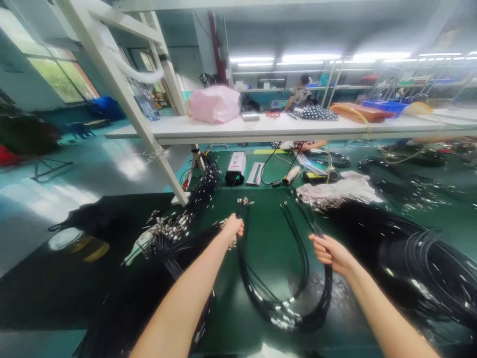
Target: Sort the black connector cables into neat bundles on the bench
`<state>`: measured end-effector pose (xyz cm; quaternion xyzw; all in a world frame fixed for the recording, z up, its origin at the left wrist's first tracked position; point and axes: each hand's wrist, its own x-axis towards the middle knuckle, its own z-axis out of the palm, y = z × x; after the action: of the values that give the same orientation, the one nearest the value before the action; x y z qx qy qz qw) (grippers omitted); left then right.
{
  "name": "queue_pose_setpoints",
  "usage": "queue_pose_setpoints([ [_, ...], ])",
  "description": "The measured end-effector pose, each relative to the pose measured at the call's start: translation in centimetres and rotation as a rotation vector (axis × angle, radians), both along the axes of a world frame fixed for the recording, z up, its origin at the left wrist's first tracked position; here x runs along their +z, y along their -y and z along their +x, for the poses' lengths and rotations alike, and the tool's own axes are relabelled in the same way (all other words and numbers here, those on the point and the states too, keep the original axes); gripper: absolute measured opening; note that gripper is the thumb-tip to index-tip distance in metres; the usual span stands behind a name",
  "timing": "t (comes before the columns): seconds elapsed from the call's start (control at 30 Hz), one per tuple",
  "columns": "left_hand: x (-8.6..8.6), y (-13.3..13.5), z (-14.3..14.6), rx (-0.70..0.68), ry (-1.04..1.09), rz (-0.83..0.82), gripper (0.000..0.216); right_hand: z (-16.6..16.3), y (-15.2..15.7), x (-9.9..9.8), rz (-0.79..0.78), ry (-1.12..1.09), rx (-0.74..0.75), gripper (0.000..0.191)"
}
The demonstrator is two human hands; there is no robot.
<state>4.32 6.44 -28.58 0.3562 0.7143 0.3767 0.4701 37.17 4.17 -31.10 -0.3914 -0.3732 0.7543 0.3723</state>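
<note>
A bundle of black cables (268, 308) hangs in a U between my two hands, low over the green tabletop (268, 233). My left hand (233, 227) is closed round one end, where small metallic tips stick out above the fist. Round the other side of the same bundle, my right hand (330, 252) is closed too, with the cable ends running up past the fingers. White bands or labels show along the bottom of the curve. A few thinner cables (298, 238) form an inner loop, their tips pointing up between my hands.
Piles of black cables (372, 223) lie at right, with more cables (179, 233) at left by the shelf post. Behind are a silver box (236, 168), a white slotted block (255, 173) and a pale cloth (343, 188). A white shelf (223, 130) crosses above. Someone (300, 92) sits beyond.
</note>
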Motion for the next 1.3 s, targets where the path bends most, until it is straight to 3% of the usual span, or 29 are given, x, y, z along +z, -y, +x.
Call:
queue_pose_setpoints([
  [0.2, -1.0, -4.9, -0.7, -0.063, -0.252, -0.023, 0.031, -2.4, -2.7, -3.4, 0.068, 0.250, -0.059, 0.028],
  [0.33, -4.7, -5.4, 0.0, -0.062, -0.470, -0.017, 0.064, -2.7, -5.2, -6.0, 0.128, 0.577, -0.236, 0.034],
  [0.43, -8.1, -3.4, 0.8, -0.054, -0.549, -0.005, 0.065, -3.9, -5.1, -7.2, 0.233, 0.749, -0.269, 0.038],
  [0.5, -10.0, -1.8, 1.1, -0.025, -0.583, 0.034, 0.054, -6.3, -3.5, -7.6, 0.307, 0.779, -0.166, 0.028],
  [0.57, -11.6, -0.4, 1.3, 0.005, -0.608, 0.083, 0.046, -9.7, -0.8, -8.0, 0.384, 0.781, 0.036, 0.020],
  [0.63, -13.0, 0.9, 1.4, 0.050, -0.601, 0.165, 0.042, -13.3, 2.2, -8.4, 0.500, 0.964, 0.391, 0.027],
  [0.67, -13.6, 1.5, 1.4, 0.076, -0.585, 0.217, 0.041, -15.0, 3.6, -8.6, 0.529, 1.036, 0.484, 0.034],
  [0.73, -14.7, 2.7, 1.2, 0.117, -0.544, 0.324, 0.038, -17.5, 5.4, -9.1, 0.537, 1.172, 0.601, 0.051],
  [0.8, -15.4, 3.9, 1.2, 0.131, -0.509, 0.375, 0.037, -18.6, 6.1, -9.5, 0.551, 1.230, 0.645, 0.056],
  [0.9, -15.4, 5.8, 1.3, 0.141, -0.454, 0.370, 0.033, -18.2, 5.7, -9.8, 0.617, 1.165, 0.596, 0.030],
  [1.0, -14.3, 7.6, 1.9, 0.135, -0.430, 0.384, 0.028, -17.1, 5.0, -9.5, 0.588, 0.942, 0.414, 0.011],
  [1.07, -13.4, 8.7, 2.5, 0.116, -0.451, 0.402, 0.027, -16.5, 4.9, -8.9, 0.431, 0.692, 0.289, 0.007],
  [1.2, -11.9, 10.6, 3.7, 0.020, -0.548, 0.420, 0.026, -16.1, 5.3, -7.4, -0.080, 0.164, 0.161, 0.020],
  [1.3, -12.0, 11.5, 3.9, -0.190, -0.673, 0.417, 0.029, -15.6, 5.5, -6.5, -0.202, 0.000, 0.135, 0.027],
])
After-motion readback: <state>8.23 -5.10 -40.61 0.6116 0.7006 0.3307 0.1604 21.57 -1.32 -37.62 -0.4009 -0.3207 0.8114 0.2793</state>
